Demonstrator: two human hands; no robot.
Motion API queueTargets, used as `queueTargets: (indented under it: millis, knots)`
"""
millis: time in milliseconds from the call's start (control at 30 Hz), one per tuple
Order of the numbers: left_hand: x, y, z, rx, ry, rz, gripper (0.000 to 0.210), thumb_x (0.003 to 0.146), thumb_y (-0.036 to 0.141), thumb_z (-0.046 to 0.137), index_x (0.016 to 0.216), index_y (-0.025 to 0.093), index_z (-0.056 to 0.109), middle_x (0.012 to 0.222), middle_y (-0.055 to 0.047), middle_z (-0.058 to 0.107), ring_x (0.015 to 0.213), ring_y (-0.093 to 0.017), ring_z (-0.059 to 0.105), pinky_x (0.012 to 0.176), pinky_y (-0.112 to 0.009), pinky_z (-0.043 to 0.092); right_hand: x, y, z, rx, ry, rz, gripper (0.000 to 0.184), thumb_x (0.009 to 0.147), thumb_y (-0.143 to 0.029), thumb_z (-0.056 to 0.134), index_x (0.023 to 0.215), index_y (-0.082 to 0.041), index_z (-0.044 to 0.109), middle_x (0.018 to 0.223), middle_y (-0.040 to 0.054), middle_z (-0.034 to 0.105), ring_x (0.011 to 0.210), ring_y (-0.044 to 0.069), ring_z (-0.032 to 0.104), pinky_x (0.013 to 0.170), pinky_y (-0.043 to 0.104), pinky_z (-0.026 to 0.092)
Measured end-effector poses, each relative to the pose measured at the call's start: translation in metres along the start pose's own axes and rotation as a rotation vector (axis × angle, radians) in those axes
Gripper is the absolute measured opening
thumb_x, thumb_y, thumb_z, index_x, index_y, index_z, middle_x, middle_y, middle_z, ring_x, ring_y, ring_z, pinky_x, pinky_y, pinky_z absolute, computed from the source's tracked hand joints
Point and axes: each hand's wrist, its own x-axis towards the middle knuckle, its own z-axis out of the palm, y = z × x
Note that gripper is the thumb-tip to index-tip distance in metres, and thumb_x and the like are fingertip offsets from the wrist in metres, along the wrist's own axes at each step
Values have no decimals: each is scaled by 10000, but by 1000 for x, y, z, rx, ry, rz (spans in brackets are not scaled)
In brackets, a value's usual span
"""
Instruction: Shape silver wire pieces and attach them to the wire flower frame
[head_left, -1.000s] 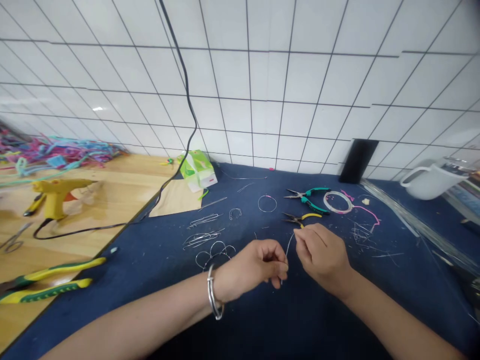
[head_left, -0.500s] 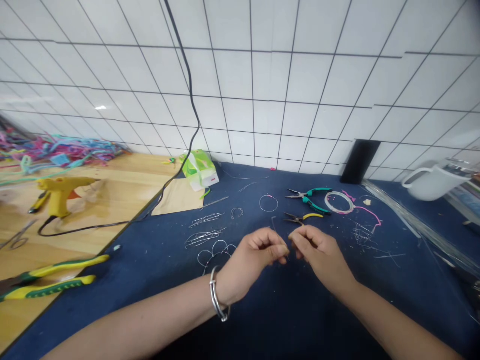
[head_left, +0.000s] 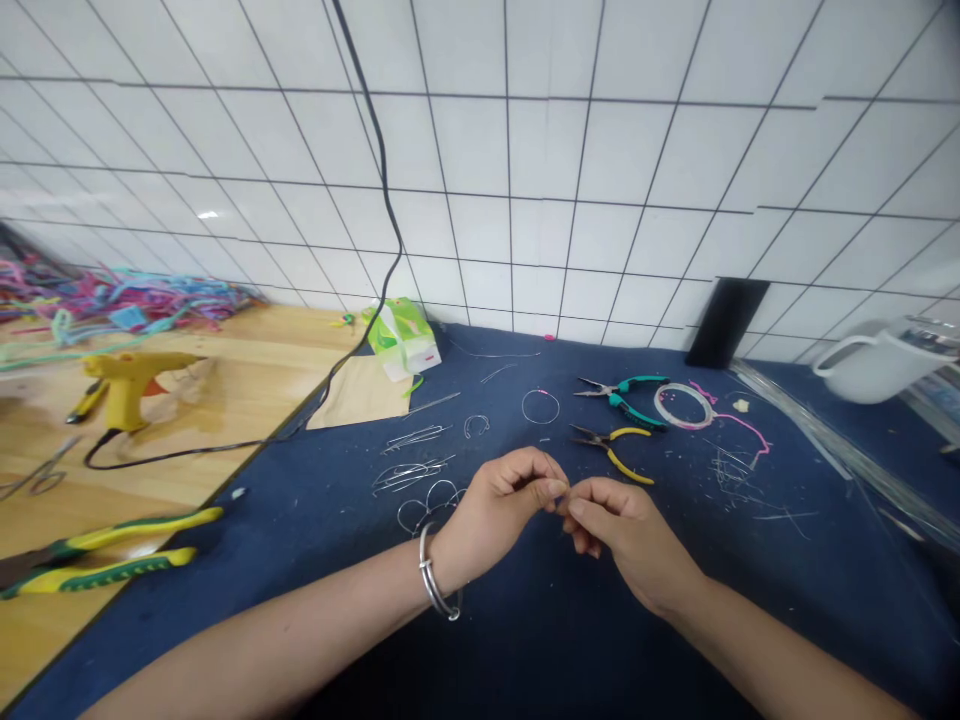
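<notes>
Left hand (head_left: 501, 505) and right hand (head_left: 628, 530) meet, pinched; anything held is indiscernible. Yellow-handled, dark-jawed metal pliers (head_left: 602, 440) lie nearby.

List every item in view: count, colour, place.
Fuzzy strip heap: one, multicoloured, left
Plastic glue gun: one, yellow, left
Metal scissors: one, grey, left
Large pliers: one, yellow and green, front left
Thin cable: one, black, along wall
Soft packet: one, mostly green, near wall
Flat sheet: one, beige, by packet
Bent wires: several, silver, centre and right
Wire ring: one, silver, centre
Pointed pliers: one, teal handles, right
Small pliers: one, yellow handles, right
Round coil: one, white, right
Rectangular block: one, black, against wall
Clear strips: several, colourless, right
Handled mug: one, white, right
Bangle: one, silver, left wrist
Left grip: one, bare, pinched, centre
Right grip: one, bare, pinched, centre
</notes>
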Motion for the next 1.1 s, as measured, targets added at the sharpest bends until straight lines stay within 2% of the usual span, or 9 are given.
queueTargets:
  millis: [233,300,467,567,667,767,833,967,1100]
  knots:
    - [-6,6,-12,519,-150,471,191,814,41,426,827,156,577,800,-50,618,753,-142,552,690,-283,447,0,6,0,28,-66,-46,190,812,-322,536,734,-159,598,634,-10,538,524,84,475,478,211,331]
    - [-6,9,-14,566,-182,521,197,812,35,413,839,156,566,799,-53,620,758,-146,553,690,-283,450,0,8,-1,38,-103,-74,191,813,-336,544,748,-163,593,640,-12,534,529,87,481,485,214,340]
    - [-6,15,-16,560,-186,503,186,839,58,396,856,164,547,790,-41,616,745,-132,556,678,-256,458,-1,7,-3,-23,-108,-154,169,828,-297,529,712,-177,556,643,-20,518,557,96,469,532,225,362]
    - [-8,16,-15,700,-186,629,226,817,37,392,912,172,546,816,-43,629,736,-136,556,671,-273,450,-4,5,-1,-109,-70,-198,196,842,-298,507,692,-178,549,602,-28,482,558,100,438,542,227,348]
    - [-12,15,-12,1008,-190,825,173,817,82,439,879,178,569,782,-33,637,690,-142,552,618,-288,432,-7,4,2,-106,-24,-194,209,832,-314,525,680,-174,557,602,-28,469,578,103,411,548,225,336]
    - [-15,9,-6,1216,-154,1058,99,803,128,491,815,156,584,699,-19,626,615,-139,541,533,-279,410,-9,4,8,15,20,-115,174,807,-299,560,699,-164,581,649,-17,492,622,107,412,573,225,340]
    - [-17,4,-3,1250,-104,1134,84,790,135,510,822,144,588,685,-17,618,581,-130,530,500,-268,400,-9,4,12,168,20,-27,147,783,-280,586,705,-156,582,641,-20,485,607,100,403,564,220,336]
    - [-19,-6,2,1304,-66,1127,100,790,146,508,838,138,596,711,-24,619,584,-125,525,499,-260,413,-9,5,19,499,-10,134,121,739,-221,616,671,-139,558,610,-28,465,566,77,387,533,197,327]
    - [-18,-12,3,1338,-57,1109,104,786,156,509,828,140,603,721,-18,614,562,-121,501,473,-261,390,-7,11,19,674,-48,200,103,743,-179,604,664,-133,555,603,-24,472,551,69,405,513,183,325]
